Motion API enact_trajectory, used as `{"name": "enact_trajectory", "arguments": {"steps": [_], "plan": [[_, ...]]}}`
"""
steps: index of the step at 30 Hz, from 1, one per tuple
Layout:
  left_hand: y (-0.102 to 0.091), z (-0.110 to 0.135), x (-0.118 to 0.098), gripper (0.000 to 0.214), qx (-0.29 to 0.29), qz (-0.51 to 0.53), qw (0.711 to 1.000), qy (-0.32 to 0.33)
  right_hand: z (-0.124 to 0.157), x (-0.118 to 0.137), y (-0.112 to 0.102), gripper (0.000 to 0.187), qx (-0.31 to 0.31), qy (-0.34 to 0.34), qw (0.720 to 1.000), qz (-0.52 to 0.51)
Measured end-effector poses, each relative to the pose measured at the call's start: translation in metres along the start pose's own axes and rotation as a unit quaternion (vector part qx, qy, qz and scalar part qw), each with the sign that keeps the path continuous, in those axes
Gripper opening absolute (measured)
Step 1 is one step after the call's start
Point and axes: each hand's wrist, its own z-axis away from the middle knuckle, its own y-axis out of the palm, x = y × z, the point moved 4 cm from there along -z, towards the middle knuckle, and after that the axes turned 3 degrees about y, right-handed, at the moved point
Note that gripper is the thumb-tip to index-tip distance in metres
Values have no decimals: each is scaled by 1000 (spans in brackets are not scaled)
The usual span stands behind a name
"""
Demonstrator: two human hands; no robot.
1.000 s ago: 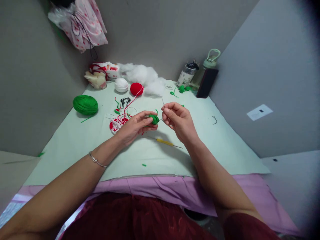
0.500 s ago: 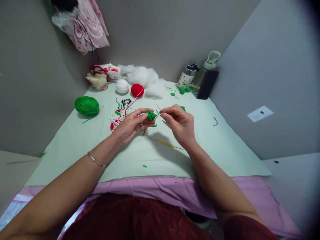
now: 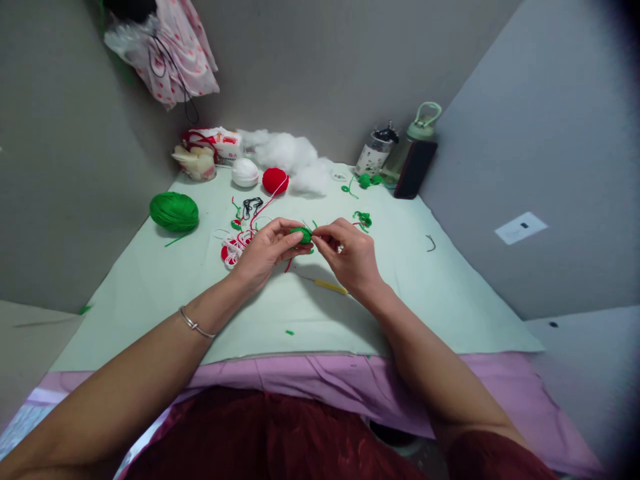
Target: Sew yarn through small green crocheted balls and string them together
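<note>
My left hand (image 3: 267,250) is closed around a small green crocheted piece (image 3: 304,235), its fingers covering much of it. Black yarn showed on this piece a moment ago. Fingertips of my right hand (image 3: 347,253) pinch together at the right edge of the piece, touching or nearly touching it. A thin needle stands out there, largely hidden by the fingers. Below the hands lies a crochet hook with a yellow handle (image 3: 331,287), partly under my right hand. Tangled red and white yarn (image 3: 234,252) is just left of my left hand.
Along the back stand a white yarn ball (image 3: 245,173), a red yarn ball (image 3: 275,181), white stuffing (image 3: 290,153), a tumbler (image 3: 373,153) and a bottle with a phone (image 3: 415,170) against it. A green yarn ball (image 3: 174,212) sits left; green crocheted bits (image 3: 364,219) lie right.
My right hand has moved left and in to the green piece, bringing the needle to it. The black yarn between them no longer shows. Green bits behind the right hand are uncovered.
</note>
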Motion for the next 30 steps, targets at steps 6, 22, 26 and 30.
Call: {"name": "enact_trajectory", "arguments": {"steps": [6,22,26,30], "plan": [[-2,-1,7,33,-16,-25,999,29,-2,-3,3,12,34,1,998,44],[-2,-2,3,30,32,-26,998,37,-11,-18,7,8,68,230,937,-255],[-1,-2,1,29,75,0,997,-9,-11,-20,5,15,83,245,915,-311],[-2,-1,0,29,72,23,997,-30,-11,-19,1,20,72,244,910,-328]]}}
